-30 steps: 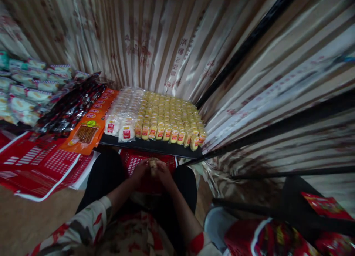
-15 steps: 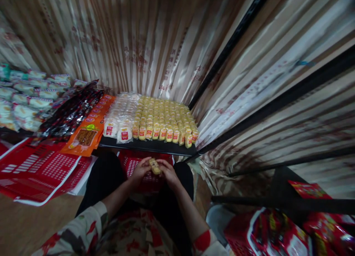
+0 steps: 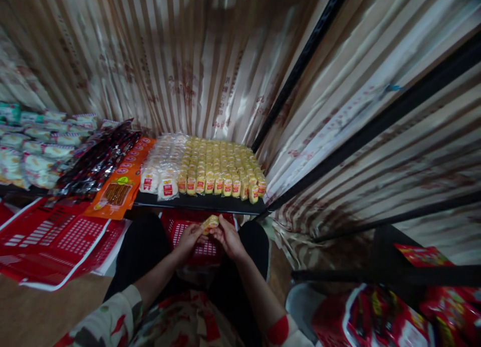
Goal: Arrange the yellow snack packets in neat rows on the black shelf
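Between my two hands, above my lap, is a small yellow wrapped snack cake [image 3: 210, 223]. My left hand [image 3: 192, 236] grips its left end with the fingers closed. On its right side my right hand [image 3: 226, 235] has its fingers around the wrapper. Beyond my knees, rows of similar yellow wrapped cakes [image 3: 221, 166] with red-and-white labels fill the right part of a black shelf [image 3: 199, 202]. White wrapped packs [image 3: 165, 169] lie in rows just left of them. Under my hands, between my knees, sits a red basket [image 3: 179, 224].
Orange snack bags [image 3: 122, 186], dark shiny packets [image 3: 99, 154] and pale packets [image 3: 41, 149] lie further left on the shelf. A red basket [image 3: 56, 241] stands below. Black frame bars [image 3: 311, 171] cross the curtain [image 3: 158, 61]. Red packets [image 3: 391, 317] fill the lower right.
The snack cake has turned in my hands, from lying with its broad face up to a more sideways tilt. My fingers have shifted on it. The camera view has moved slightly.
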The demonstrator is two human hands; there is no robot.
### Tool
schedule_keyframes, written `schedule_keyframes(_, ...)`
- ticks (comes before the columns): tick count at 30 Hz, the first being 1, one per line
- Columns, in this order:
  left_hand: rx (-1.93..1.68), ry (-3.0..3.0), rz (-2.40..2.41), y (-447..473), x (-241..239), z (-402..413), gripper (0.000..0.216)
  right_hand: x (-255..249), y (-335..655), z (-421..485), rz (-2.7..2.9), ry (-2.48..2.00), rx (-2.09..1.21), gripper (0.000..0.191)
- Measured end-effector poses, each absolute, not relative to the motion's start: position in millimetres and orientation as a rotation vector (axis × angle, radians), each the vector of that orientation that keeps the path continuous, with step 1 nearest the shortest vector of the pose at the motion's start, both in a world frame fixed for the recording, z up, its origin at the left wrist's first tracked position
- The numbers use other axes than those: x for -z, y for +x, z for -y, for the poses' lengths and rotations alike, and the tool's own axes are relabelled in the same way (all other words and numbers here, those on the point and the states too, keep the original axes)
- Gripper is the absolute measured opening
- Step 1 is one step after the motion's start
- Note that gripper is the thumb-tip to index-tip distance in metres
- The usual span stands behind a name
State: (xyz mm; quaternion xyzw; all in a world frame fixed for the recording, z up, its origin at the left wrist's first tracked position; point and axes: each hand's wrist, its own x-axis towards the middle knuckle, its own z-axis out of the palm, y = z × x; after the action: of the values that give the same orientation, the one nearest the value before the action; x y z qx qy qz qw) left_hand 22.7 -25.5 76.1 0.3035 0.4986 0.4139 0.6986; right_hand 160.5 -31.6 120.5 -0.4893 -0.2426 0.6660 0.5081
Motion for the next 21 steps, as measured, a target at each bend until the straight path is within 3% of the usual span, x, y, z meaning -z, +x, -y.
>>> schedule_keyframes(5, -0.907, 0.646, -1.161, 31.3, -76.7, 24.7, 0.037, -108.8, 162.8, 33.0, 0.770, -1.195, -1.525, 0.042)
schedule_keyframes(12, -0.948, 0.628, -1.188, 40.8, -86.4, 16.1, 0.024, -97.0, 165.3, 16.9, 1.074, -1.288, -1.287, 0.026)
schedule_keyframes(21, -1.143, 1.240, -1.411, 50.2, -105.0, -10.2, 0.012, -114.2, 174.8, -24.1, 1.385, -1.512, -0.808, 0.029)
